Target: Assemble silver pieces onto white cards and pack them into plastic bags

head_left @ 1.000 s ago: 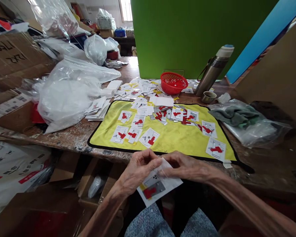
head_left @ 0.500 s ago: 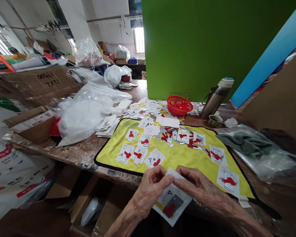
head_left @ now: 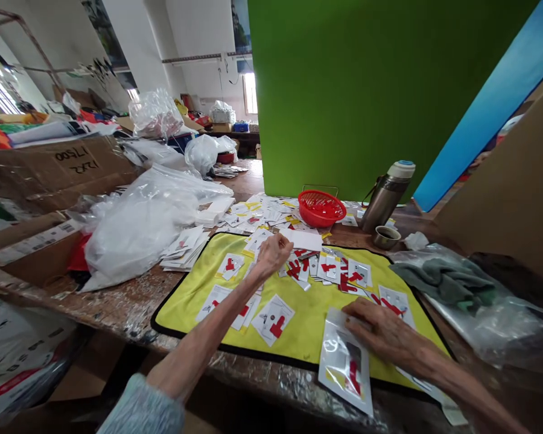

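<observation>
My left hand [head_left: 274,252] reaches out over the yellow mat [head_left: 194,289] with its fingers curled in a loose fist above the heap of small cards [head_left: 330,270] with red parts; what it grips, if anything, I cannot make out. My right hand [head_left: 380,334] lies flat with fingers spread on the top edge of a clear bagged card [head_left: 346,361] at the mat's near edge. More cards [head_left: 274,316] lie singly on the mat in front of my left forearm.
A red basket [head_left: 321,208], a steel flask [head_left: 387,196] and a small metal cup [head_left: 385,237] stand behind the mat. Large plastic bags [head_left: 140,223] and cardboard boxes [head_left: 49,169] crowd the left. A bagged grey cloth [head_left: 447,280] lies at the right. A green panel [head_left: 344,90] rises behind.
Both hands held one bagged card together near my body; now the card lies at the mat's near edge under my right hand, and my left hand has reached forward to the heap.
</observation>
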Motion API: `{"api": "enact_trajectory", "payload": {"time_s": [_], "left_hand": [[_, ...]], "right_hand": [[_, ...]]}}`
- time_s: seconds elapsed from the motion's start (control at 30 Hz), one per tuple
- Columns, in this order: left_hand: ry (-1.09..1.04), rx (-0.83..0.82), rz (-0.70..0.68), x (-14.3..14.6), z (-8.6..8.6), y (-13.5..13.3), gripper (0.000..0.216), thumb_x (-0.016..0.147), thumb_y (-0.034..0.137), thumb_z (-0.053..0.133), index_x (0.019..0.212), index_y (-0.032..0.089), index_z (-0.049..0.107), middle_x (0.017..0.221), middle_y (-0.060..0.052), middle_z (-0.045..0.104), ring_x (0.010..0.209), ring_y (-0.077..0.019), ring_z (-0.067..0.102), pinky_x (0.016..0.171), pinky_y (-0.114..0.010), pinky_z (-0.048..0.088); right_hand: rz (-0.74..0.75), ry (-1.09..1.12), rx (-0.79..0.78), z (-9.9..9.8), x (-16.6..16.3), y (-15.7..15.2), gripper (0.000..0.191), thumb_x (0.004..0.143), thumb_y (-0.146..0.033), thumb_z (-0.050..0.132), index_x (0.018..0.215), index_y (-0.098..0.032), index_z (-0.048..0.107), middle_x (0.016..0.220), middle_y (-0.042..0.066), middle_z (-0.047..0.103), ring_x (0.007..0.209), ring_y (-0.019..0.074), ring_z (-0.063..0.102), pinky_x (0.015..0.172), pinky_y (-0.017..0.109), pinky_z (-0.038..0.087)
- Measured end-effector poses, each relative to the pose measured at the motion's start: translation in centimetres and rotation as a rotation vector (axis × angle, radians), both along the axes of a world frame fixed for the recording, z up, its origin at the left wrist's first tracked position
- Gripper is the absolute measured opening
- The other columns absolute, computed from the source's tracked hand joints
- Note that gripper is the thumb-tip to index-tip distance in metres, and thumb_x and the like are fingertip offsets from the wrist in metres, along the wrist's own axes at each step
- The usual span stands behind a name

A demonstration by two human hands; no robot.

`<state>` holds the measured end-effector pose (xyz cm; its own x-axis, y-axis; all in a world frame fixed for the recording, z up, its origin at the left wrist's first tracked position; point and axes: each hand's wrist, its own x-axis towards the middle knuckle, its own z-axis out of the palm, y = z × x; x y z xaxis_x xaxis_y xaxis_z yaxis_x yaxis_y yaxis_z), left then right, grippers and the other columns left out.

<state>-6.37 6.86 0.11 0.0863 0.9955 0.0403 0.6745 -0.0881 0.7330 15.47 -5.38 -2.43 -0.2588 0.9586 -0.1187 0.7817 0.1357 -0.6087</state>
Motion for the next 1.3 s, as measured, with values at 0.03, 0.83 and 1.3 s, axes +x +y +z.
{"api": "enact_trajectory", "payload": {"time_s": [0.03, 0.83, 1.3], "left_hand": [[0.046, 0.015, 0.037, 0.5, -0.2, 1.7, 0.016, 0.085, 0.029, 0.051, 0.086, 0.015, 0.060, 0.094, -0.010, 0.064, 0.093, -0.0224, 0.057, 0.082, -0.035, 0.041], [0.159, 0.309, 0.004, 0.9, -0.1, 5.3, 0.012, 0.085, 0.018, 0.048, 0.080, 0.019, 0.059, 0.091, -0.005, 0.064, 0.085, -0.0185, 0.057, 0.082, -0.034, 0.037], [-1.060, -0.313, -0.057, -1.2, 0.6, -3.8, 0.049, 0.062, 0.049, 0.072, 0.092, 0.012, 0.061, 0.084, -0.007, 0.065, 0.067, -0.0137, 0.056, 0.066, -0.027, 0.044]], "right_hand": [[-0.012, -0.022, 0.050, -0.6, 0.2, 0.0, 0.028, 0.084, -0.043, 0.046, 0.091, -0.022, 0.062, 0.098, 0.008, 0.063, 0.092, 0.0244, 0.058, 0.084, 0.039, 0.045], [-0.204, 0.025, 0.420, 1.8, -1.1, 4.0, 0.026, 0.085, -0.039, 0.043, 0.100, -0.024, 0.058, 0.105, 0.012, 0.062, 0.101, 0.0274, 0.058, 0.090, 0.042, 0.044], [-0.241, 0.814, 0.042, 2.5, -8.0, 6.2, 0.044, 0.071, -0.060, 0.060, 0.082, -0.017, 0.055, 0.075, 0.003, 0.060, 0.067, 0.0164, 0.054, 0.063, 0.029, 0.043]]}}
